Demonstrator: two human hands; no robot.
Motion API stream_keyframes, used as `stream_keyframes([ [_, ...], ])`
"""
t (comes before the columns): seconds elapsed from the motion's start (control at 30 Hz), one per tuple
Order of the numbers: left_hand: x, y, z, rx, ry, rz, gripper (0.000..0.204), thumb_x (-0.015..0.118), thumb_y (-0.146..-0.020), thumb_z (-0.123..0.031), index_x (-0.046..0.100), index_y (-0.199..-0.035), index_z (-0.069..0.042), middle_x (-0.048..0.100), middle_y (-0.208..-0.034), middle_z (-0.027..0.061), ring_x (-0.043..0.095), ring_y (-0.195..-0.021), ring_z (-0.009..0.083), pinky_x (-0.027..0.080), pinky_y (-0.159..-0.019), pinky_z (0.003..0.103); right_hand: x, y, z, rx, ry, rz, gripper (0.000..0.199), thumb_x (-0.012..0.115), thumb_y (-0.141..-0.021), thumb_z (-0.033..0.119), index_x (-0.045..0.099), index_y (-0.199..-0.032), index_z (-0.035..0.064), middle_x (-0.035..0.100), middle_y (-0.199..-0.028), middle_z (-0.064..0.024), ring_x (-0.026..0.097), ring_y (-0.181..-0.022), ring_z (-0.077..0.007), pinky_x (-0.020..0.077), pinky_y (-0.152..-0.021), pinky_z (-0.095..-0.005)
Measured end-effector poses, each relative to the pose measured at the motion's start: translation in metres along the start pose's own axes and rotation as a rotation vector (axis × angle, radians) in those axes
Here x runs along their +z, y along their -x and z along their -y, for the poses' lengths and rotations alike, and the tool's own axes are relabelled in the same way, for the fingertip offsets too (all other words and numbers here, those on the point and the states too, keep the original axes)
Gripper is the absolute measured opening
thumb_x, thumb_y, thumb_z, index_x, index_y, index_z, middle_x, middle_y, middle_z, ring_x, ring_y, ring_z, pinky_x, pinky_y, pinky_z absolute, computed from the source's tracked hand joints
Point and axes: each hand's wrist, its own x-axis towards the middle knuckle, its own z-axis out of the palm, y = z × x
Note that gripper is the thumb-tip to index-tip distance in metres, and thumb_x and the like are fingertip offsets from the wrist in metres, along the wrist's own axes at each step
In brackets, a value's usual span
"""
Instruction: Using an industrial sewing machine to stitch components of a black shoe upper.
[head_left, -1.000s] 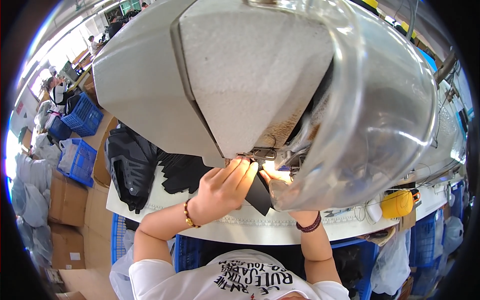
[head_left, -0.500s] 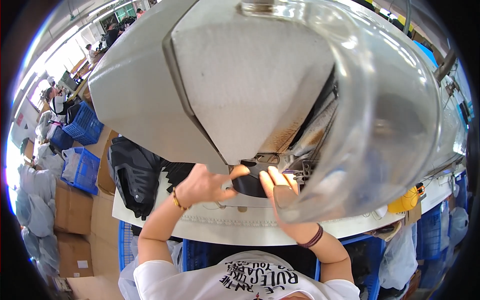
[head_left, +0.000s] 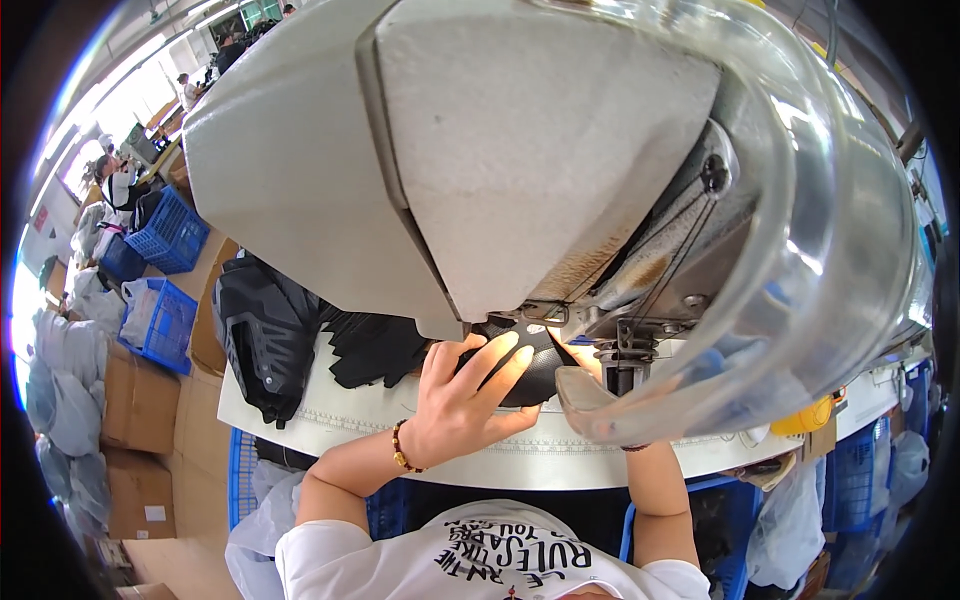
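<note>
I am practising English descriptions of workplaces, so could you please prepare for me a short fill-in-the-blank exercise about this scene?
1. The left hand touches a piece whose colour is ____.
2. The clear guard covers part of the right hand, whereas the back of the ____ hand shows plainly.
3. At the picture's left, the plastic crates are ____ in colour.
4. The person's shirt has sleeves that are ____ in colour.

Missing words: black; left; blue; white.
</note>
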Motion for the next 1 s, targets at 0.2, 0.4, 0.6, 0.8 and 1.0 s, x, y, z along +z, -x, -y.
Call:
stream_keyframes([
  [0.2,0.002,-0.004,-0.011,0.012,-0.143,-0.013,0.041,0.07,-0.055,-0.025,0.064,-0.091,-0.006,0.06,-0.097,0.0045,0.05,-0.084,0.0207,0.038,-0.075,0.039,-0.007,-0.006,-0.001,-0.05,0.036,0.042,0.014,0.064,-0.071,0.012,0.062,-0.082,0.0037,0.063,-0.081,-0.0135,0.059,-0.074,-0.0315,0.0467,-0.064,-0.0387],
  [0.4,0.0,-0.013,-0.012,0.059,-0.152,-0.018,0.034,0.064,-0.06,-0.018,0.064,-0.09,-0.003,0.061,-0.082,0.0043,0.051,-0.077,0.0174,0.036,-0.071,0.036,0.002,0.013,-0.05,0.03,-0.096,0.168,0.018,0.064,-0.07,0.014,0.061,-0.085,0.004,0.062,-0.084,-0.0135,0.058,-0.079,-0.0317,0.0452,-0.071,-0.0388],
  [0.6,-0.007,-0.013,0.008,-0.085,0.11,-0.065,0.034,0.065,-0.059,-0.008,0.065,-0.092,-0.003,0.061,-0.075,0.0065,0.05,-0.074,0.018,0.037,-0.065,0.033,0.007,0.018,-0.075,0.101,-0.155,0.323,0.023,0.062,-0.072,0.019,0.061,-0.09,0.0043,0.062,-0.089,-0.0149,0.057,-0.086,-0.0333,0.0434,-0.078,-0.0395],
  [0.8,-0.013,-0.007,-0.001,0.218,-0.203,0.111,0.041,0.055,-0.056,-0.008,0.063,-0.094,0.003,0.061,-0.101,0.0119,0.051,-0.079,0.0179,0.043,-0.066,0.028,0.003,0.007,-0.048,0.021,-0.066,0.311,0.026,0.06,-0.075,0.025,0.061,-0.091,0.005,0.062,-0.092,-0.0158,0.057,-0.089,-0.0333,0.0429,-0.078,-0.0404],
  [1.0,-0.005,-0.009,-0.005,0.163,-0.175,0.046,0.039,0.056,-0.055,-0.006,0.063,-0.092,0.003,0.061,-0.097,0.013,0.051,-0.076,0.0178,0.044,-0.06,0.026,-0.001,0.013,-0.031,-0.069,-0.008,0.267,0.028,0.059,-0.077,0.029,0.061,-0.093,0.0053,0.062,-0.093,-0.0161,0.056,-0.088,-0.0337,0.0429,-0.078,-0.0411],
])
